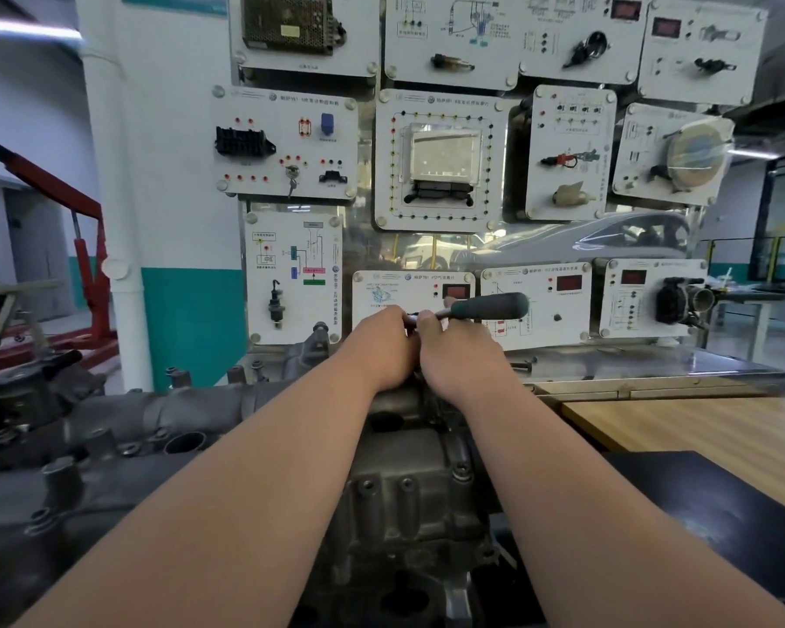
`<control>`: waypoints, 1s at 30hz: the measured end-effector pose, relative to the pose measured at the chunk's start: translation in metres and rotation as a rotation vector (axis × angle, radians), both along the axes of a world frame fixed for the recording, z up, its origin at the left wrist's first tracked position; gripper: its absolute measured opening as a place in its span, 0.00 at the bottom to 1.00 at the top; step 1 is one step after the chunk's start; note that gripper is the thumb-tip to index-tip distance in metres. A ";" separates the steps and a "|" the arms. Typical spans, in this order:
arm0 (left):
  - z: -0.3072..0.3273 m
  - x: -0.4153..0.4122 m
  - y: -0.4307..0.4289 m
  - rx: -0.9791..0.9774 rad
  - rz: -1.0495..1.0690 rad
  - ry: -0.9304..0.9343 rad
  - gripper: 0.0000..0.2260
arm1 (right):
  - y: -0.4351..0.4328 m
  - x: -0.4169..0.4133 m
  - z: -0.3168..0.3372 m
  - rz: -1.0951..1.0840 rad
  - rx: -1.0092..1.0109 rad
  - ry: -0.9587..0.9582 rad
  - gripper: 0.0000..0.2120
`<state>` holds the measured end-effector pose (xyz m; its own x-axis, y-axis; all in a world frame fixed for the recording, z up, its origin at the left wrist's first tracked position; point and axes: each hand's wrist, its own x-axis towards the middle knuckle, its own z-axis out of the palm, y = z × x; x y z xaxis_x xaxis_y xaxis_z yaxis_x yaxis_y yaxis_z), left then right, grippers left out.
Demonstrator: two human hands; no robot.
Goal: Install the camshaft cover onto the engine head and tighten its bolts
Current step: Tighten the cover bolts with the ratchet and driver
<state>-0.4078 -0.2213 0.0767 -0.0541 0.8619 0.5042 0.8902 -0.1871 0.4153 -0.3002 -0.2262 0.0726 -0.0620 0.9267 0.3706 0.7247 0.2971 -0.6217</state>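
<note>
We see both hands meet at the far end of the camshaft cover (409, 473), which sits on the engine head (123, 428) just left of the wooden bench (699, 428). The left hand (381, 351) is curled over the head of the ratchet (490, 306); the right hand (456, 360) pinches its shank just beside the head; neither hand holds the green grip.

The bolt and socket are hidden under the hands, so we cannot tell whether the socket is seated square. If it sits tilted, we judge that a pull could slip it off and round the bolt head, or start the thread crooked. The hands grip close to the head, so they give little leverage and poor feel for torque. The free grip could also swing into the display board (535, 305) close behind. Cinching this one bolt fully before the others might seat the cover unevenly.

The cover's long axis runs away from us, from the lower edge toward the board; the ratchet lies across it, with its grip pointing right and slightly up.
</note>
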 end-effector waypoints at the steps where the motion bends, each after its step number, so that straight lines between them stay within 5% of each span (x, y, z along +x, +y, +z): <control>1: -0.001 0.000 0.000 -0.010 -0.011 0.012 0.13 | -0.002 -0.001 -0.001 0.013 0.021 0.008 0.26; 7: -0.001 0.002 0.000 -0.055 -0.033 -0.107 0.04 | -0.010 0.000 -0.002 0.063 0.058 -0.071 0.28; 10: 0.000 -0.001 0.001 -0.072 -0.041 -0.003 0.01 | -0.011 0.000 -0.002 0.077 0.059 -0.032 0.28; 16: -0.001 -0.001 -0.005 0.047 -0.067 -0.114 0.11 | -0.021 0.001 -0.003 0.138 0.085 0.065 0.24; 20: 0.005 0.002 -0.003 -0.031 -0.031 0.037 0.03 | -0.013 0.000 0.002 0.088 -0.006 0.138 0.23; 30: 0.003 0.005 0.001 0.003 -0.052 0.007 0.10 | 0.010 0.008 0.006 0.011 -0.113 0.210 0.26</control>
<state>-0.4027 -0.2205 0.0796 -0.0056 0.8618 0.5072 0.8819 -0.2349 0.4088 -0.2922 -0.2166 0.0782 -0.0047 0.9626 0.2708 0.5727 0.2246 -0.7884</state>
